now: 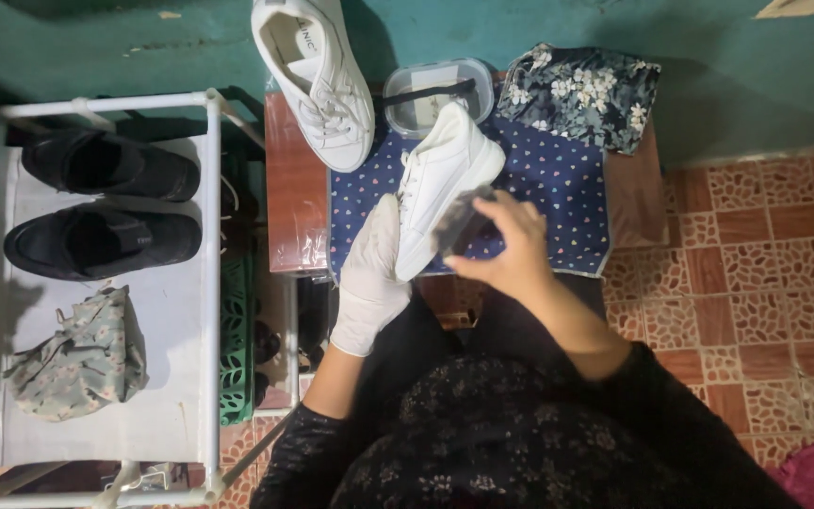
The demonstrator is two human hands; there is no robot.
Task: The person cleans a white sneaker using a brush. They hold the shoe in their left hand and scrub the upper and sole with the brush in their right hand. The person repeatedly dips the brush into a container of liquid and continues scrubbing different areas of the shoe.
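My left hand (369,278), in a white glove, grips a white sneaker (440,179) from its left side and holds it over a blue dotted cloth (558,188). My bare right hand (511,240) presses a dark sponge or cloth (462,221) against the sneaker's right side. A second white sneaker (317,80) lies at the far left of the small reddish table (289,188), its opening facing up.
A clear plastic tub (435,90) with a dark brush stands behind the held sneaker. A folded floral cloth (581,94) lies at the back right. On the left a white shoe rack (209,283) carries two black shoes (105,203) and a floral bag (82,358). Tiled floor lies to the right.
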